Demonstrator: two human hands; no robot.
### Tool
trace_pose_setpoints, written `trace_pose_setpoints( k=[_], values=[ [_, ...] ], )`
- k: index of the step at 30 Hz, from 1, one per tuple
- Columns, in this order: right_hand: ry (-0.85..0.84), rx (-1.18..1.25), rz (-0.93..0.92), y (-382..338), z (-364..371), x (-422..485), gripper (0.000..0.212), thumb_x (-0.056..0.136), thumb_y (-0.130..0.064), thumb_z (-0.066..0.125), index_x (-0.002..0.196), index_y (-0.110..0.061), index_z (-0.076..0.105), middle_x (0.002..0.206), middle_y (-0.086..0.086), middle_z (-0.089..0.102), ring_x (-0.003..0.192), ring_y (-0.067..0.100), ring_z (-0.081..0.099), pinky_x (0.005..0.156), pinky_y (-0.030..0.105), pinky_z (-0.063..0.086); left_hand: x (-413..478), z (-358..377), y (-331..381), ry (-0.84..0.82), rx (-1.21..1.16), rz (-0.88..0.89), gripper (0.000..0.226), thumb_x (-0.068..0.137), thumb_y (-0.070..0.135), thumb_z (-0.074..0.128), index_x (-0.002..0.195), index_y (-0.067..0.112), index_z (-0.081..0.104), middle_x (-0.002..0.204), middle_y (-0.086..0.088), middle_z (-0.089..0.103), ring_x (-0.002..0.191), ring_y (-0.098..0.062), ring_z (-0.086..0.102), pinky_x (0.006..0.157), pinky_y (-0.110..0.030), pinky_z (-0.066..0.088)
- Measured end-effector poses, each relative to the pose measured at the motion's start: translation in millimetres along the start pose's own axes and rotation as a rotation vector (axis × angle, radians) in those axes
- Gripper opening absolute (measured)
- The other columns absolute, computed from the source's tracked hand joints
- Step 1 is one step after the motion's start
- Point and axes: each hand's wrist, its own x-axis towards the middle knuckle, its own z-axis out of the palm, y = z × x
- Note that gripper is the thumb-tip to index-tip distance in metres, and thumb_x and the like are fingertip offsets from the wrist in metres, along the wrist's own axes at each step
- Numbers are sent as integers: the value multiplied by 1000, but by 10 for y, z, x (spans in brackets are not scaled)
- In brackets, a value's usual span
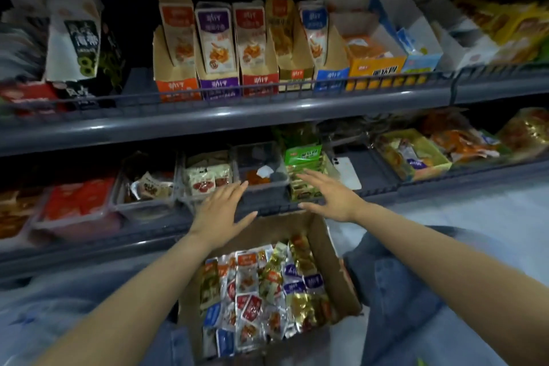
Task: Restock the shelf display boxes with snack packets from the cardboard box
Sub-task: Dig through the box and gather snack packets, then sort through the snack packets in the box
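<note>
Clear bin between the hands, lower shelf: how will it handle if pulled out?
Clear bin looks nearly empty, so probably light and quick to slide. Its plastic walls likely flex when squeezed. Left hand and right hand flank it, open.

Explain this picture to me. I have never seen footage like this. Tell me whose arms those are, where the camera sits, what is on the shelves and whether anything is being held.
There is no machine here. A person wears one wide-angle camera on the head, and it looks forward and down at their own arms. The left hand and right hand reach with straight fingers toward the lower shelf, one on either side of a clear tray. Neither hand has a grip on anything. Below them, an open cardboard box holds mixed snack packets. The upper shelf carries upright display boxes of packets.
</note>
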Motion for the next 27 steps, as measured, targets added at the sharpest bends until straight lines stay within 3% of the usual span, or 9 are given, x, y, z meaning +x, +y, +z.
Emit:
trace_pose_setpoints(
  k=[9,15,21,24,27],
  values=[
    [-167,133,182,326,1053,171,77,88,-52,56,150,-25,19,158,0,16,145,22,17,116,39,22,-226,820,-445,-347,16,-208,78,91,64,33,152,22,10,158,0,16,144,-21,19,114,-39,24],
    [-284,229,265,598,1716,263,72,87,-43,61,147,-17,30,155,6,22,142,23,24,117,35,21,-216,1357,-519,-455,-44,-253,73,93,58,37,152,21,15,157,-2,20,142,-24,22,112,-39,25],
    [-309,431,413,836,2211,233,65,86,-38,66,142,-18,39,148,9,32,134,28,36,113,38,30,-137,1794,-514,-538,-165,-302,66,94,54,41,149,20,24,154,-4,26,140,-24,26,109,-35,27],
    [-302,639,569,924,2465,261,72,79,-45,72,140,-24,41,146,6,39,133,26,39,112,42,32,-100,2022,-542,-594,-275,-370,67,94,53,43,149,19,25,155,-3,27,139,-24,29,110,-33,28],
    [-284,809,799,953,2654,302,64,88,-24,66,142,-7,35,140,13,45,130,29,42,108,34,34,-94,2179,-520,-668,-390,-462,69,94,55,41,150,22,20,157,-2,22,141,-25,28,112,-35,29]
  ],
)
